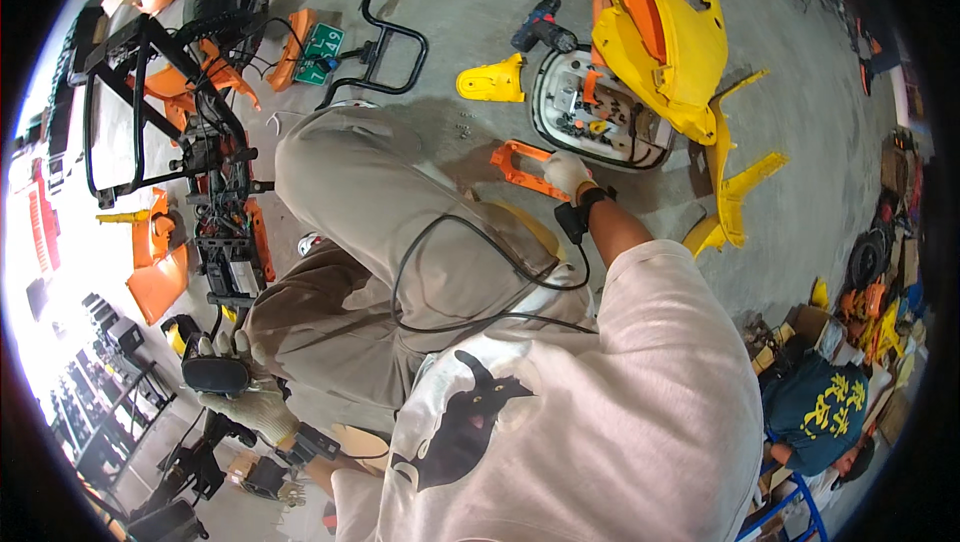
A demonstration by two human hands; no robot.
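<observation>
Hands gloved: left (250, 397) grips a black part (215, 374), right (566, 174) pinches an orange panel (520, 164).

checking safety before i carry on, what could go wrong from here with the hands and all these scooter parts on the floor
The left hand grips a small black part out to the side while the view turns toward the right hand, which reaches for the orange plastic bracket; the part could slip or knock the stripped black scooter frame. The thin black cable looping across the lap might snag. Small screws lying loose on the concrete could scatter.
</observation>
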